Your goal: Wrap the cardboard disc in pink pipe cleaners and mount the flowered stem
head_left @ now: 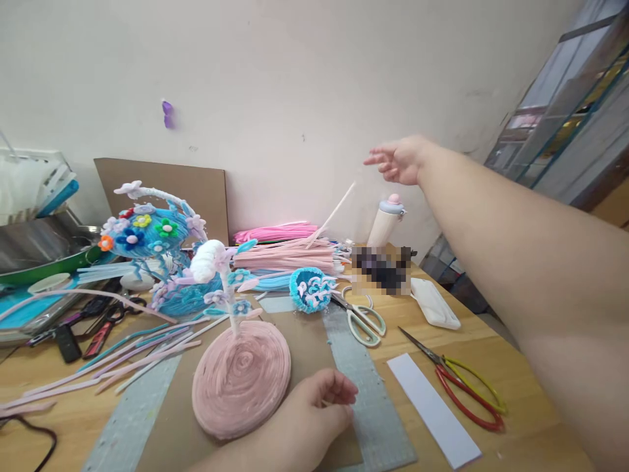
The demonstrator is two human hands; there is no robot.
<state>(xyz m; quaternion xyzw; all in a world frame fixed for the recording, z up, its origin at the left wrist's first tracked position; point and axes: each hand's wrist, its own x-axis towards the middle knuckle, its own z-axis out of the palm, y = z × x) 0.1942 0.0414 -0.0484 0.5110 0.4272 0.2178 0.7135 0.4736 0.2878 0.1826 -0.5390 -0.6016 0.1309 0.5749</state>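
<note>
My right hand (398,160) is stretched out high in front of the wall, fingers extended and somewhat blurred, with nothing visible in it. Below it a single pale pink pipe cleaner (334,213) slants up from the pink pipe cleaner bundle (280,254), its tip apart from my fingers. My left hand (327,406) lies on the cardboard with loosely curled fingers, thumb apart from them and nothing seen inside. Beside it is a round coiled pink pipe cleaner base (240,377). From that base rises a white stem (228,295) with blue flowers, leaves and a white fuzzy bud.
Left stands a blue flower-covered pipe cleaner piece (152,229). A small blue fuzzy cup (310,290), green-handled scissors (363,322), red-and-yellow scissors (466,390), a white strip (432,410) and a bottle (386,221) lie or stand rightward. Loose pipe cleaners (142,351) spread left.
</note>
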